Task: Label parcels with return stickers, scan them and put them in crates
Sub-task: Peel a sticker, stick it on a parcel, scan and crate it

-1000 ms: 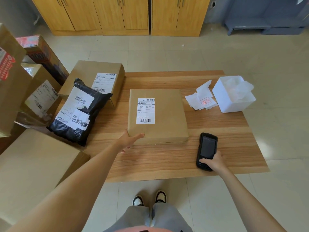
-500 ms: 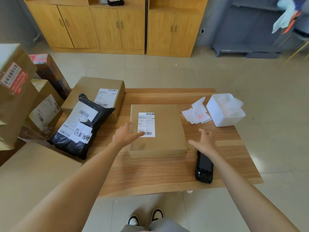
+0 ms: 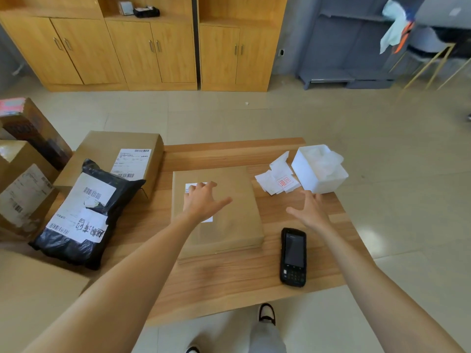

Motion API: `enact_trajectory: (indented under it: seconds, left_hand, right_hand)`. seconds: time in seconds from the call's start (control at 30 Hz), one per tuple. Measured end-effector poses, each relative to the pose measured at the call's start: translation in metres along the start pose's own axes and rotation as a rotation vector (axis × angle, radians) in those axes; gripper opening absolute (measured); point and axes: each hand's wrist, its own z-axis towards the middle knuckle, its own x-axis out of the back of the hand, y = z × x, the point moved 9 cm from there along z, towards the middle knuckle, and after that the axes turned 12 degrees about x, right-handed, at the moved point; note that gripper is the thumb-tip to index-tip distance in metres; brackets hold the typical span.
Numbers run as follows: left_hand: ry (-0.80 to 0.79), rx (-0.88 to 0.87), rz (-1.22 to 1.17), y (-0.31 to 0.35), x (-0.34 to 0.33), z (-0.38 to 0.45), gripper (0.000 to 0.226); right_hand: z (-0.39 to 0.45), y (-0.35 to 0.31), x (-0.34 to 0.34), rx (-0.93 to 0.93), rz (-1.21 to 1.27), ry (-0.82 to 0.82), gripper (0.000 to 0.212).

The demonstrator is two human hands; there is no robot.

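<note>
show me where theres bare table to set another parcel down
Bare wood runs along the near edge of the table, in front of the flat brown parcel and left of the scanner. The far right is crowded with stickers and the white box.

Left hand flat on brown parcel; scanner beside.

Both my arms reach toward 12 o'clock; left hand palm down, fingers spread, thumb out at 2 o'clock; right hand fingers straight, holding nothing
</note>
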Motion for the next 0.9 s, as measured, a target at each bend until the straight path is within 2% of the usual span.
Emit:
enact_trajectory:
  seconds: [0.17,0.47,0.7,0.9]
  left_hand:
    - [0.006,0.007,-0.009,0.054,-0.021,0.018,0.067]
    - [0.008,0.06,0.034,0.151,-0.074,0.051,0.067]
    - [-0.048,0.077,0.11,0.176,-0.111,0.069,0.07]
    - [-0.128,0.08,0.136,0.18,-0.147,0.092,0.071]
  right_hand:
    - [0.038,0.022,0.01,0.046,0.017,-0.038,0.07]
    - [0.107,0.058,-0.002,0.119,0.196,-0.23,0.068]
    - [0.146,0.066,-0.032,0.148,0.236,-0.309,0.063]
    - [0.176,0.083,-0.054,0.119,0.205,-0.251,0.07]
